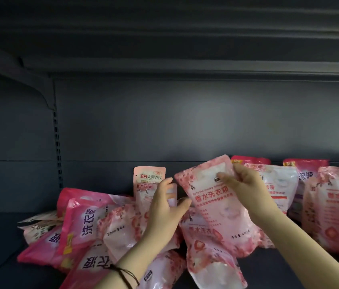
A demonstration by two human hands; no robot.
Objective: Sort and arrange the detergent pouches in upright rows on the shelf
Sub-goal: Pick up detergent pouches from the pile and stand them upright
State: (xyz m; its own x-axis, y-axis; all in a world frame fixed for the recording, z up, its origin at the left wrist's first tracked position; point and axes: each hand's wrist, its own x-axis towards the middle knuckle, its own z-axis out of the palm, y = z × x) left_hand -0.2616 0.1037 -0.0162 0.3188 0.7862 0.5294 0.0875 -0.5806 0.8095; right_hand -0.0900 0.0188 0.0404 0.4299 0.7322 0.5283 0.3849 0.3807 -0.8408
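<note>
The pinched pouch (222, 215) is pale pink, rose-printed, red-lettered. Left of that grip, deeper pink pouches (81, 222) bear purple characters.

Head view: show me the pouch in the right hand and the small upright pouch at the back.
held pouch (216, 213), head view, printed front.
small upright pouch (149, 177), head view, top label.

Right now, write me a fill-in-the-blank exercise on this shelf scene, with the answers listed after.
The right hand pinches the tilted pink pouch near its ___ edge.
A dark cord bracelet circles the ___ wrist.
The heaped pouches lie toppled, but the pouches on the right stand ___.
Missing words: top; left; upright.
</note>
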